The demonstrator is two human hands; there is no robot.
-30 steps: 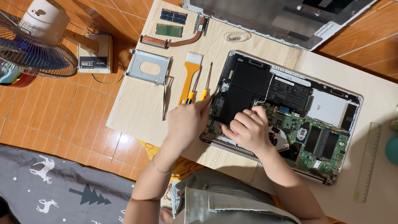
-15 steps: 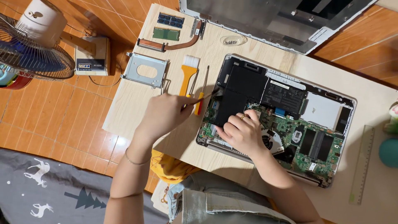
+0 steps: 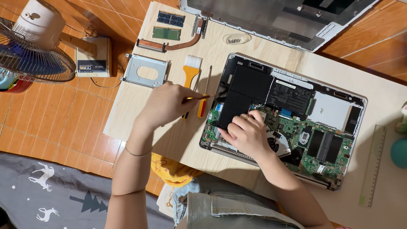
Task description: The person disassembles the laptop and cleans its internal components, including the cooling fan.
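Left hand (image 3: 167,104) has its fingers curled tight round a thin brown-handled tool (image 3: 199,98), tip aimed at the matte black battery edge of the opened laptop (image 3: 284,116), all green circuit board and flat dark panels on the pale wood-grain table (image 3: 178,140). Right hand (image 3: 246,133) lies flat, fingers loosely spread, pressing the board and grasping nothing. Half a second back the left hand sat lower; now it's lifted toward the orange brush (image 3: 190,70) and the red-and-yellow screwdriver (image 3: 202,106)
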